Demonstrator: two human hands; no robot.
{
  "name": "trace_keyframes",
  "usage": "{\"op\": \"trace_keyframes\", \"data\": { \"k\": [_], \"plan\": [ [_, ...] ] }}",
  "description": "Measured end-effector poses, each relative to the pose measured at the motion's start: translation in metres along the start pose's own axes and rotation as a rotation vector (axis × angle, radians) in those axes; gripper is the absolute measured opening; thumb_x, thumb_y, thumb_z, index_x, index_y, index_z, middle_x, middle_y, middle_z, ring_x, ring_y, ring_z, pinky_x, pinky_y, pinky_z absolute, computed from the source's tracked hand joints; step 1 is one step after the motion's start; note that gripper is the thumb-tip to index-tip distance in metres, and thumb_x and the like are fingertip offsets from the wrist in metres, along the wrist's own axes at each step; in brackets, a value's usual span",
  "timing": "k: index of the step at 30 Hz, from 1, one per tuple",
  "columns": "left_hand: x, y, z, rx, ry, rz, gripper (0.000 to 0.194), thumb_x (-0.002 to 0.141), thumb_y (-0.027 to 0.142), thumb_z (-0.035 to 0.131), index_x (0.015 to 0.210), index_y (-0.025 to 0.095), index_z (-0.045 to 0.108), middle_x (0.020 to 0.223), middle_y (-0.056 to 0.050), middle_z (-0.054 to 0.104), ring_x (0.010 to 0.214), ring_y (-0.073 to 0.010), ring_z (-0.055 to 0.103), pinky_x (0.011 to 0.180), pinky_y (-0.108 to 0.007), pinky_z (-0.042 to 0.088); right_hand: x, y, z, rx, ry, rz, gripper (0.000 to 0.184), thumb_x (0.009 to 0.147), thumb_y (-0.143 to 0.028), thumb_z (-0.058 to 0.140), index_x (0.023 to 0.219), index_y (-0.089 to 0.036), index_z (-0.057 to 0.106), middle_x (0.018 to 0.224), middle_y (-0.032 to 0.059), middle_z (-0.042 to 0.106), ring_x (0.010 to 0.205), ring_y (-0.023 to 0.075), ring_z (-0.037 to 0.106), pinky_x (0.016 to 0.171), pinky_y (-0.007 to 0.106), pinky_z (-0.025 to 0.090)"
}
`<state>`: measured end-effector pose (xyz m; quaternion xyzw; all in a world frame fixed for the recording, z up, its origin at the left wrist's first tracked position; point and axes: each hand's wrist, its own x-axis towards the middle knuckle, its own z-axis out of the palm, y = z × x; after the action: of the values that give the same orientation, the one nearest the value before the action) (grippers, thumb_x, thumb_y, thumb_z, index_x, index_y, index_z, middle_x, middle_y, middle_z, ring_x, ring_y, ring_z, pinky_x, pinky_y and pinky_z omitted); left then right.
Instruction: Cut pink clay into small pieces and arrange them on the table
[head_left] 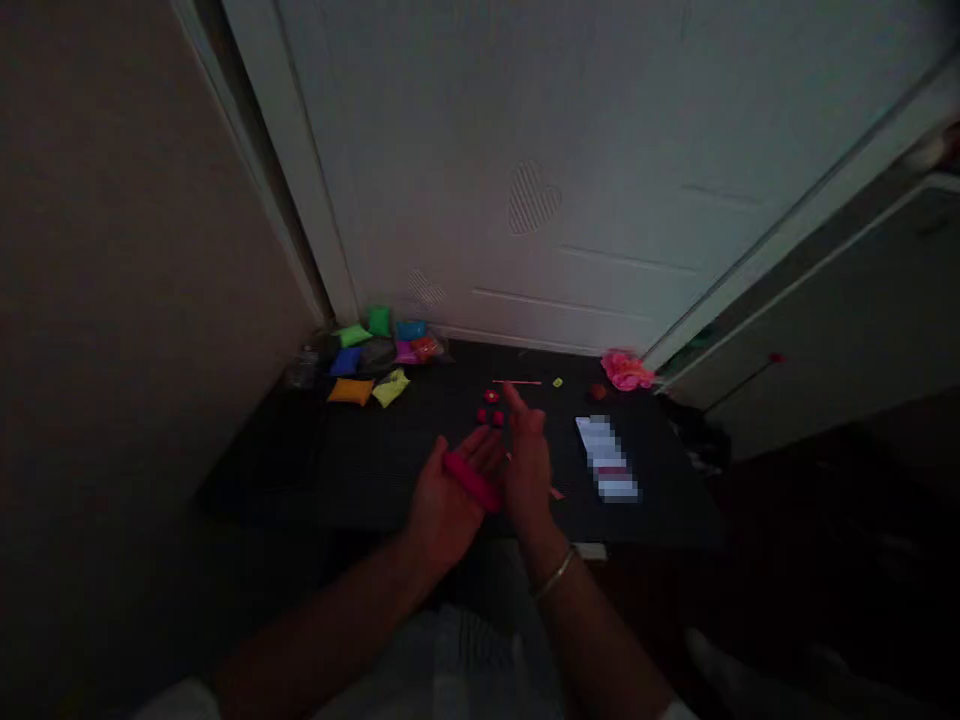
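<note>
A thick roll of pink-red modelling clay (472, 483) lies across the upturned palm of my left hand (444, 505), which holds it with the fingers stretched forward. Close at its right, my right hand (528, 470) is turned on edge, index finger pointing away and thumb apart; it grips nothing. Whether its edge touches the clay I cannot tell. Just beyond my fingertips, two small red pieces (490, 417) and a red piece with a pale centre (491, 396) rest on the dark table (367, 470). A thin pink stick (517, 382) lies behind them.
Several coloured packets (351, 391) are grouped at the back left. A lit phone (607, 460) lies at the right, with a small brownish-red ball (598, 392) and a crumpled pink thing (627, 370) behind it. A white panelled door (480, 200) stands behind the table.
</note>
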<state>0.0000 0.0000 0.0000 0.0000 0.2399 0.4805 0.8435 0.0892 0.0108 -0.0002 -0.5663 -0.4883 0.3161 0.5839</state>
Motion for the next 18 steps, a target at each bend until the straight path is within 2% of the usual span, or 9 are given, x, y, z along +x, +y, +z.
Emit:
{"op": "trace_keyframes", "data": {
  "k": [3, 6, 9, 13, 16, 18],
  "plan": [
    [0.002, 0.009, -0.005, -0.025, 0.004, 0.044, 0.041, 0.087, 0.038, 0.031, 0.110, 0.013, 0.054, 0.123, -0.012, 0.051, 0.109, -0.0208, 0.051, 0.092, -0.034, 0.042, -0.019, 0.004, -0.010, -0.162, -0.056, -0.113, 0.044, 0.089, -0.043, 0.025, 0.119, -0.022, 0.049, 0.130, 0.0066, 0.044, 0.123, 0.0194, 0.035, 0.100, 0.044, 0.029],
    [0.005, 0.014, -0.008, -0.007, -0.012, 0.081, 0.040, 0.086, 0.038, 0.032, 0.111, 0.014, 0.054, 0.123, -0.011, 0.051, 0.110, -0.0200, 0.050, 0.092, -0.033, 0.042, -0.034, 0.009, -0.015, -0.382, -0.200, -0.203, 0.036, 0.082, -0.040, 0.047, 0.112, -0.022, 0.056, 0.129, 0.0081, 0.044, 0.120, 0.0218, 0.038, 0.099, 0.042, 0.031],
    [0.010, 0.018, -0.014, 0.095, -0.004, 0.086, 0.038, 0.085, 0.037, 0.037, 0.107, 0.013, 0.056, 0.120, -0.012, 0.054, 0.108, -0.0198, 0.052, 0.090, -0.031, 0.043, -0.037, 0.017, -0.018, -0.530, -0.257, -0.237, 0.028, 0.079, -0.034, 0.053, 0.104, -0.022, 0.060, 0.126, 0.0085, 0.047, 0.115, 0.0217, 0.044, 0.094, 0.038, 0.037],
    [0.015, 0.028, -0.028, 0.441, 0.128, 0.141, 0.027, 0.083, 0.030, 0.046, 0.098, 0.011, 0.060, 0.108, -0.013, 0.061, 0.093, -0.0192, 0.060, 0.082, -0.032, 0.047, -0.023, 0.034, -0.025, -0.623, -0.256, -0.274, 0.025, 0.078, -0.030, 0.057, 0.101, -0.022, 0.061, 0.104, 0.0065, 0.058, 0.098, 0.0189, 0.052, 0.084, 0.033, 0.042],
    [0.018, 0.039, -0.042, 0.806, 0.136, 0.189, 0.025, 0.077, 0.026, 0.055, 0.097, 0.012, 0.061, 0.101, -0.011, 0.064, 0.089, -0.0192, 0.061, 0.082, -0.035, 0.047, -0.013, 0.046, -0.027, -0.666, -0.307, -0.278, 0.025, 0.078, -0.029, 0.058, 0.101, -0.022, 0.061, 0.094, 0.0041, 0.061, 0.089, 0.0178, 0.053, 0.080, 0.031, 0.042],
    [0.020, 0.046, -0.050, 1.142, 0.120, 0.287, 0.026, 0.072, 0.025, 0.060, 0.097, 0.015, 0.063, 0.101, -0.007, 0.065, 0.094, -0.0202, 0.059, 0.087, -0.036, 0.044, -0.010, 0.052, -0.026, -0.697, -0.338, -0.271, 0.025, 0.078, -0.029, 0.058, 0.102, -0.022, 0.061, 0.095, 0.0039, 0.061, 0.089, 0.0179, 0.053, 0.080, 0.031, 0.041]
  ]
}}
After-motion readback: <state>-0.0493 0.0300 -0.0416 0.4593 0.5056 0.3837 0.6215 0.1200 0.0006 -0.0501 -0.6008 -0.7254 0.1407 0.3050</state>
